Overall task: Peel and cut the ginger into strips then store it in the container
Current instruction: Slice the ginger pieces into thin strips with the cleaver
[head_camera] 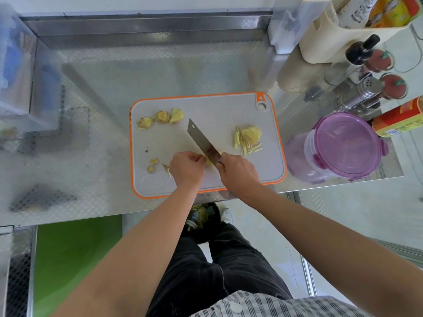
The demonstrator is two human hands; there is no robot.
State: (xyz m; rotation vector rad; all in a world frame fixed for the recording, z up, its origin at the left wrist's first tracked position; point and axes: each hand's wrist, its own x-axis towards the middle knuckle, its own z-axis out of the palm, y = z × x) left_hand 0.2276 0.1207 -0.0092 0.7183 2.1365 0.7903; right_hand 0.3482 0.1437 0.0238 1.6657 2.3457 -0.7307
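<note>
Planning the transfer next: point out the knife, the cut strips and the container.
knife point(201, 139), head view, middle of the blade.
strips point(248, 138), head view, centre of the pile.
container point(345, 145), head view, middle of its purple lid.

Shirt point(286, 304): black/white/grey check, w/ one round white button point(235, 307) at front. Trousers point(217, 266): black, loose, creased at thighs & knees. Left grip point(186, 169) & right grip point(238, 172) bare; forearms point(142, 243) bare too. Whitish shoe point(226, 215) past the trouser hem, detail unclear.
</note>
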